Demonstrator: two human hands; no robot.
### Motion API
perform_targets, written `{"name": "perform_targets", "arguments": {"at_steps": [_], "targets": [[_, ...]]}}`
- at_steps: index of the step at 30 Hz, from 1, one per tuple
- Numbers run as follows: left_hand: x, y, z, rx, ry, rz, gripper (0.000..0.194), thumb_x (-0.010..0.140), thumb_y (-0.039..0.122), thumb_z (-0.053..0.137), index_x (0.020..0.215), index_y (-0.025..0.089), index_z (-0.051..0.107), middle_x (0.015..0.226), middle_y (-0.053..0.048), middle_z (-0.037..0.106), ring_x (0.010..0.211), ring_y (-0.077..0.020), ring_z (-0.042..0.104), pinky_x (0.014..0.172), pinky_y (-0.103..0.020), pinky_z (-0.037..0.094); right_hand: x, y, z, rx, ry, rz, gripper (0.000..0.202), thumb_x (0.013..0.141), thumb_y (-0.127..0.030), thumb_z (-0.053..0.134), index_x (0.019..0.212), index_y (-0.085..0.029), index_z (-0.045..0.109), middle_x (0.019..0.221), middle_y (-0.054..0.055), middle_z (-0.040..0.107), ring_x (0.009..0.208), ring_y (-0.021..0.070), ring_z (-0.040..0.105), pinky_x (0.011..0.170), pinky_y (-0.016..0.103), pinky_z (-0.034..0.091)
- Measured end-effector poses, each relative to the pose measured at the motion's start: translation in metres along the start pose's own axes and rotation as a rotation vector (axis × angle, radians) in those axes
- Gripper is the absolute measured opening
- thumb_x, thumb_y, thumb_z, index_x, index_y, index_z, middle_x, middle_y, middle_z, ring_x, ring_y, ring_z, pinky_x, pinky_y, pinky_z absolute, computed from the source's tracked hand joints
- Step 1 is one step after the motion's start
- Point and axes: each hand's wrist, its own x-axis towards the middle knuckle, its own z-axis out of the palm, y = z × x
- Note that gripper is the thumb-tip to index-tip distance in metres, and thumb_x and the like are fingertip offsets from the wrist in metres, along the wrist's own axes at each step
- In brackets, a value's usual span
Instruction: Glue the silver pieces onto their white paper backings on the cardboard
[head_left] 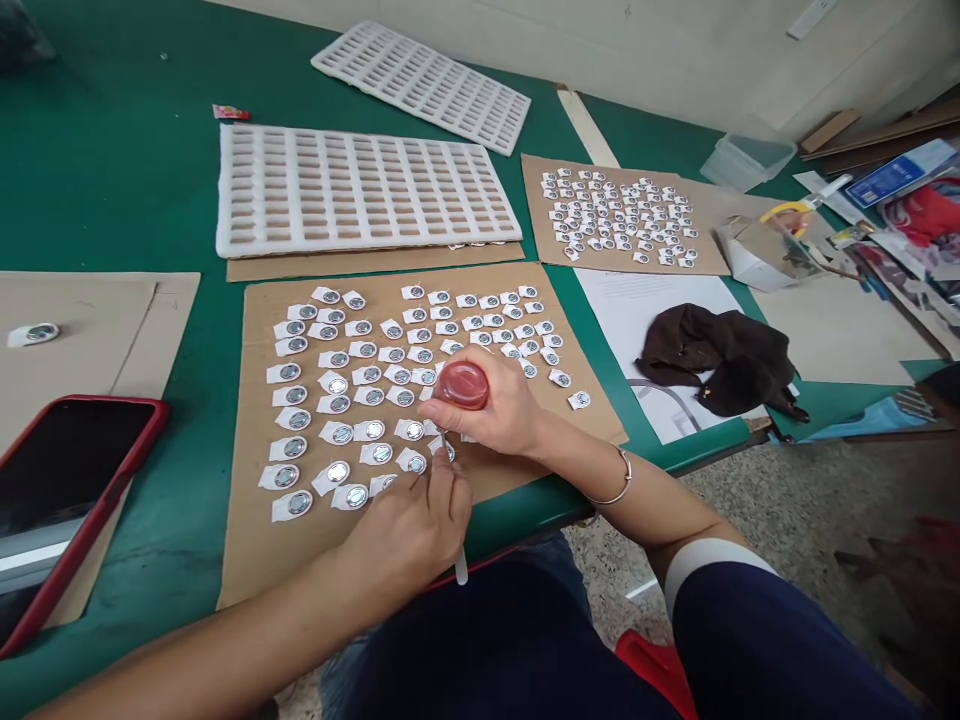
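My right hand [502, 405] is wrapped round a red, round-ended bottle [461, 386], tipped with its base upward over the cardboard sheet. Just below it, my left hand [416, 520] is closed on a slim tool [461, 570] whose pale end sticks out beneath the fingers; its exact kind is hidden. Between the two hands, a small round silvery piece on a white tab [448, 452] lies at my left fingertips. Many similar tabbed pieces [291, 420] lie in rough rows on the brown cardboard sheet [247, 540], some hidden by my hands.
Behind the sheet lies a white slotted foam tray [300, 243], with another foam tray [420, 80] farther back. A second cardboard [540, 225] bears more tabbed pieces. Brown cloth [712, 350] lies on paper at right, near a clear container [750, 155]. A red-cased phone [67, 500] is left.
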Motion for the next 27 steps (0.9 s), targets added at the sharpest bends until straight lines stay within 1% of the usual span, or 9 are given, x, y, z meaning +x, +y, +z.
{"name": "perform_targets", "arguments": {"at_steps": [4, 9, 15, 23, 27], "targets": [[-0.0002, -0.0004, 0.0013, -0.012, 0.018, -0.007, 0.028, 0.08, -0.006, 0.038, 0.092, 0.001, 0.062, 0.084, -0.023, 0.072, 0.061, -0.0232, 0.069, 0.054, -0.031, 0.055, 0.0009, 0.0006, 0.0002, 0.021, 0.004, -0.005, 0.039, 0.072, -0.056, 0.072, 0.084, -0.021, 0.059, 0.076, 0.001, 0.067, 0.068, 0.0145, 0.059, 0.067, 0.03, 0.048], [-0.0002, -0.0006, 0.0, -0.003, -0.004, -0.016, 0.031, 0.08, -0.006, 0.035, 0.093, 0.002, 0.063, 0.085, -0.022, 0.072, 0.063, -0.0222, 0.07, 0.055, -0.03, 0.055, 0.0014, 0.0003, 0.0004, 0.014, 0.011, -0.006, 0.039, 0.072, -0.056, 0.072, 0.083, -0.021, 0.058, 0.075, 0.001, 0.066, 0.067, 0.0144, 0.058, 0.066, 0.03, 0.048], [-0.0009, -0.0003, 0.0, -0.017, -0.006, -0.008, 0.03, 0.079, -0.006, 0.036, 0.093, 0.001, 0.061, 0.084, -0.023, 0.071, 0.063, -0.0232, 0.069, 0.055, -0.031, 0.054, 0.0023, 0.0003, -0.0002, 0.029, 0.002, 0.018, 0.038, 0.073, -0.055, 0.072, 0.082, -0.021, 0.058, 0.075, 0.0, 0.065, 0.066, 0.0131, 0.057, 0.064, 0.028, 0.046], [-0.0001, -0.0008, 0.0005, -0.006, -0.022, -0.011, 0.029, 0.08, -0.006, 0.037, 0.093, 0.003, 0.061, 0.072, -0.014, 0.067, 0.057, -0.0212, 0.064, 0.052, -0.03, 0.051, 0.0032, 0.0021, 0.001, 0.081, -0.01, 0.036, 0.038, 0.073, -0.055, 0.071, 0.083, -0.021, 0.057, 0.075, 0.0, 0.066, 0.066, 0.0132, 0.058, 0.066, 0.03, 0.047], [-0.0001, -0.0009, 0.0007, -0.01, -0.003, -0.029, 0.027, 0.081, -0.005, 0.039, 0.092, 0.004, 0.062, 0.08, -0.017, 0.069, 0.058, -0.0211, 0.065, 0.051, -0.03, 0.05, 0.0032, 0.0021, 0.0011, 0.065, -0.003, 0.054, 0.041, 0.072, -0.059, 0.07, 0.083, -0.022, 0.057, 0.074, 0.0, 0.066, 0.066, 0.0136, 0.058, 0.066, 0.03, 0.048]]}}
